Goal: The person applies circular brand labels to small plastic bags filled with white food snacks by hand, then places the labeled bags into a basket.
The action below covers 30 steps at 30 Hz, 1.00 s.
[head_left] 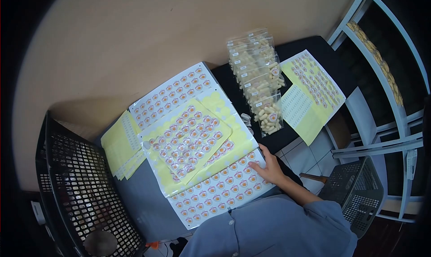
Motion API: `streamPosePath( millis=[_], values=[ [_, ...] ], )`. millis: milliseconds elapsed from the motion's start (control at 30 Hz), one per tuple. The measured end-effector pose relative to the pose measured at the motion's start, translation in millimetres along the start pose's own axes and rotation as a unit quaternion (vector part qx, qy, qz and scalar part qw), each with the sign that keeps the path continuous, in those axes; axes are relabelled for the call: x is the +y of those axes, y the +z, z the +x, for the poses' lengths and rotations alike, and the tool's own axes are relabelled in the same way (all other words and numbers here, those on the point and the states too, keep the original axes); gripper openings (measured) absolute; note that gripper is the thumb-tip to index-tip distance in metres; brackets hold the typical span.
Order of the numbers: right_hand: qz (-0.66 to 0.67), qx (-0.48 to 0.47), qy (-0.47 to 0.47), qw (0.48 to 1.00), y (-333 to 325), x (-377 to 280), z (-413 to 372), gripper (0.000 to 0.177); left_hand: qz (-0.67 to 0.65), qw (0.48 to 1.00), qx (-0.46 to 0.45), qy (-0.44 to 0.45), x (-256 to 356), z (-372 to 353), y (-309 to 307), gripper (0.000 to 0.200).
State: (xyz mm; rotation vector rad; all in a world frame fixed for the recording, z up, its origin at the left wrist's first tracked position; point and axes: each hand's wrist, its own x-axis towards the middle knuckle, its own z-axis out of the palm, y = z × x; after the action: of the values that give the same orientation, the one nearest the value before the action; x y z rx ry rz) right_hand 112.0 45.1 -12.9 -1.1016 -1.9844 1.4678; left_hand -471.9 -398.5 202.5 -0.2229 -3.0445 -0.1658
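My right hand (272, 170) is at the right edge of a white sheet of round stickers (215, 192), printed in orange and pink. The thumb lies on top of the sheet, and the other fingers close on its edge, partly hidden. Above this sheet lies a yellow backing sheet (157, 167) with many stickers peeled off. On it rests a smaller yellow sheet (215, 115) crowded with loose-looking round stickers. Another white sticker sheet (173, 93) shows at the far end of the pile. My left hand is out of view.
Clear zip bags of pale capsules (269, 115) stand in overlapping rows on the black table (310, 46). Beside them lie more yellow sticker sheets (330, 106). Yellow sheets (119, 142) fan out at left, near a black plastic basket (90, 167). A grey basket (354, 185) and shelves (377, 46) stand right.
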Motion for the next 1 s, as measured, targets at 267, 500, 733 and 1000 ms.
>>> streamPosePath(
  millis=[267, 500, 733, 1000],
  values=[
    [-0.006, 0.008, -0.002, 1.0, 1.1, 0.8, -0.1, 0.058, 0.007, 1.0, 0.005, -0.001, 2.0, 10.8, 2.6, 0.041],
    [-0.005, 0.008, -0.007, 1.0, 0.9, 3.7, 1.3, 0.057, -0.006, 0.999, 0.041, 0.003, 3.6, 17.8, -10.0, 0.044],
    [0.043, -0.05, 0.016, 0.998, -3.2, 4.0, 4.8, 0.065, -0.16, 0.929, 0.297, 0.154, 39.6, 11.4, -102.4, 0.042],
    [-0.209, 0.009, -0.186, 0.96, -36.5, -15.8, 16.2, 0.071, -0.345, 0.796, 0.376, 0.325, 268.2, -128.9, -138.5, 0.038]
  ],
)
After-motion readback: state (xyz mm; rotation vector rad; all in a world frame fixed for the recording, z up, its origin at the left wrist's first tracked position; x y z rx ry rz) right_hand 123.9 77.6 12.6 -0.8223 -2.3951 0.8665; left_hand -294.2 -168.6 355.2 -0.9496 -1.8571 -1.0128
